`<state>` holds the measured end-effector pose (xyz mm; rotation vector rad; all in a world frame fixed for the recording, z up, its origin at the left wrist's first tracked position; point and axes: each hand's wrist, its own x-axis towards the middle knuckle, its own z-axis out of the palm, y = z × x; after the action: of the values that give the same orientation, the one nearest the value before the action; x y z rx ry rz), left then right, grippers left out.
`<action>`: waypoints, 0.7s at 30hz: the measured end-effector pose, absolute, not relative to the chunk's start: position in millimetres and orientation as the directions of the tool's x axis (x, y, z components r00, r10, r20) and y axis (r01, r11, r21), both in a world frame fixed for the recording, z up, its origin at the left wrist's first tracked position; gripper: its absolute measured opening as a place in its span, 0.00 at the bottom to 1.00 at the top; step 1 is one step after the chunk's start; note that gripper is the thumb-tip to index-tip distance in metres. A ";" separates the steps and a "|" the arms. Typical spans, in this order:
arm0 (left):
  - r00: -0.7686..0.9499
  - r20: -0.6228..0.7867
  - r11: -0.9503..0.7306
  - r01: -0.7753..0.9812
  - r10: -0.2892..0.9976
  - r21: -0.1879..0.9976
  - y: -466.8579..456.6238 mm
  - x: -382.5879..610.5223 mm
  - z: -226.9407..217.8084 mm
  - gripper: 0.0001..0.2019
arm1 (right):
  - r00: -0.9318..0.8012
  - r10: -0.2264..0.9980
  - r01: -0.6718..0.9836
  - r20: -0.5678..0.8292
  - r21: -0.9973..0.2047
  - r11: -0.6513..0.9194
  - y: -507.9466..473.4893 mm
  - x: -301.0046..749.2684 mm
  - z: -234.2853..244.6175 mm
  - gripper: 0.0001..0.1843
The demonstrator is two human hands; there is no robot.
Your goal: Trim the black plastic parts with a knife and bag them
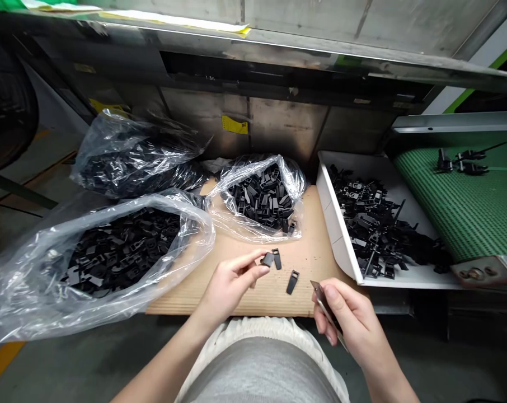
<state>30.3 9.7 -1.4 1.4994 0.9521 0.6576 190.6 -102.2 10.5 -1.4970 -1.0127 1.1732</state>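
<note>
Left hand [227, 286]: fingers pinching small black plastic clip [267, 259], light, stiff, best gripped by edges. Right hand [346, 314]: fingers clenched on slim steel blade [325, 307].

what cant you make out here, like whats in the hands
Head view:
The metal tool in the right hand: fingers hide its middle, so its kind is unclear.
The black piece in the left hand: fingertips cover one end.
The black parts in the clear bag: glare and the pile hide lower ones.

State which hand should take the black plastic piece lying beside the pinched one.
Likely the left hand: its fingertips sit beside that piece, though pinching another piece. The right hand is farther off, gripping a metal blade.
</note>
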 end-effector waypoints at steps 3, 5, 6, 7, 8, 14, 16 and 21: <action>0.641 -0.202 0.280 -0.021 0.740 0.960 10.3 31.3 0.7 0.15 | 0.269 0.956 0.186 -0.117 -0.968 -0.170 -104.1 189.8 5.5 0.17; 0.667 -0.145 0.317 -0.144 0.731 0.938 7.6 34.5 4.1 0.13 | 0.288 0.958 0.349 -0.004 -0.931 -0.108 -106.0 188.1 3.4 0.15; 0.656 -0.123 0.313 -0.180 0.745 0.932 5.8 36.3 5.9 0.11 | 0.284 0.957 0.426 0.062 -0.902 -0.068 -107.0 187.3 3.0 0.13; 0.639 -0.114 0.304 -0.196 0.761 0.932 3.8 37.9 7.7 0.08 | 0.276 0.953 0.490 0.127 -0.872 -0.025 -107.9 186.7 2.9 0.11; 0.624 -0.115 0.295 -0.193 0.773 0.936 1.8 39.1 9.6 0.08 | 0.265 0.945 0.542 0.191 -0.840 0.018 -108.5 186.1 3.1 0.10; 0.549 -0.057 0.058 0.016 0.834 0.998 -9.0 36.3 21.5 0.06 | 0.158 0.833 0.760 0.530 -0.604 0.240 -105.5 182.5 8.9 0.14; 0.535 -0.005 -0.023 0.046 0.845 0.999 -12.0 34.8 25.1 0.06 | 0.122 0.808 0.781 0.576 -0.558 0.280 -102.8 181.1 10.5 0.14; 0.536 0.056 -0.076 0.015 0.842 0.997 -16.6 34.5 30.7 0.07 | 0.067 0.788 0.813 0.612 -0.492 0.313 -97.4 179.0 11.1 0.16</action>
<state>34.5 -16.6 30.7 1.5002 0.7723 0.8111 179.0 -97.4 11.1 -1.4581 -1.6990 -0.0355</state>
